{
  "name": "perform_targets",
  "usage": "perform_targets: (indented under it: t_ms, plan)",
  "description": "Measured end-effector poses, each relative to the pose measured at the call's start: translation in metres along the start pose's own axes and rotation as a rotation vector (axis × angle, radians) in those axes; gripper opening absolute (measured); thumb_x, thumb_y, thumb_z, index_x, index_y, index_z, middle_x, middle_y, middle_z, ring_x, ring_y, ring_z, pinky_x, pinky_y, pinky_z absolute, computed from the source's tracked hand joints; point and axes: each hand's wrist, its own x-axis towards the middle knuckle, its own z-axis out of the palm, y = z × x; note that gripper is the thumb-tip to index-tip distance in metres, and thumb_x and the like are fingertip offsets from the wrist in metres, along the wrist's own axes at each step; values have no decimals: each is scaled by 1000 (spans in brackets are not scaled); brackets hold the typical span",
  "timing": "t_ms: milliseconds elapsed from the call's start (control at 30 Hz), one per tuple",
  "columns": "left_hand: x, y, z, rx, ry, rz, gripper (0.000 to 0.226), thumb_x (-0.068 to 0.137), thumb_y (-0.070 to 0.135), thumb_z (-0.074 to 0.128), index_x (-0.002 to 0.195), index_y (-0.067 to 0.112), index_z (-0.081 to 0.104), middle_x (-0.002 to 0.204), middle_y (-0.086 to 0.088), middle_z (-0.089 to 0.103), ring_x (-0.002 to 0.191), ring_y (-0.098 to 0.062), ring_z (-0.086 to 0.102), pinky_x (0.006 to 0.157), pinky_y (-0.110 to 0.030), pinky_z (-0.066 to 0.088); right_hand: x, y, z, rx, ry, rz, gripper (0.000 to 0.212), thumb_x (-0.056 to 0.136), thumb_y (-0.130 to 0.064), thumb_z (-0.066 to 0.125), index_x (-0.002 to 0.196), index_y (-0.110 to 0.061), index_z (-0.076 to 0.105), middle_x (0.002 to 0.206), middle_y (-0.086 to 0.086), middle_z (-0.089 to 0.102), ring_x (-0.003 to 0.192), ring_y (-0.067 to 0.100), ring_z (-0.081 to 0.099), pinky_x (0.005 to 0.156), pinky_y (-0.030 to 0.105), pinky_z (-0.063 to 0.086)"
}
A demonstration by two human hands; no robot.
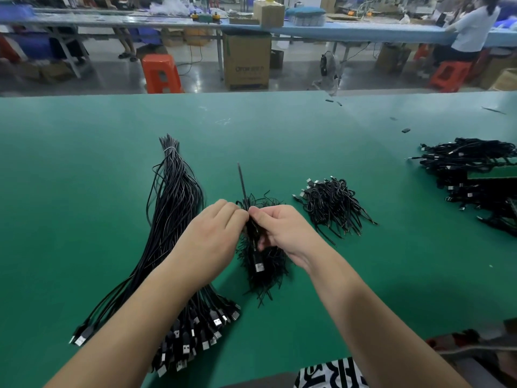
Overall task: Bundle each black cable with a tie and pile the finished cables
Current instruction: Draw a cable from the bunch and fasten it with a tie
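Left hand (216, 231) and right hand (282, 233) pinching 1 folded black cable (253, 233), long axis near-far, USB plug (259, 266) toward the person

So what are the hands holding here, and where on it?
Both hands, left hand and right hand, pinch one folded black cable near its upper middle; its USB plug hangs free below.

Factory assembly hall: long green workbench (279, 130), cable piles (333, 205), cardboard boxes (246, 63), plastic stools (161, 74).
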Motion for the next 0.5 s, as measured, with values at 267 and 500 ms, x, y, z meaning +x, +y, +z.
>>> perform_targets:
  t_ms: [267, 500]
  plan:
    - [-5, -6, 4, -73, 109, -27, 18, 83, -11, 70, 98, 0, 68, 91, -11, 64, 78, -29, 57, 74, -36, 49, 0, -1, -11, -40, -204, -13, 13, 100, -17, 63, 99, -15, 76, 83, -5, 67, 75, 10, 58, 75, 27, 55]
    - [-2, -3, 0, -125, 240, -66, 19, 89, 3, 72, 107, 10, 75, 118, -10, 64, 96, -29, 58, 84, -32, 46, -2, 0, -16, 26, -274, 53, 25, 105, -18, 50, 100, -3, 69, 84, 1, 69, 81, 29, 51, 74, 30, 58]
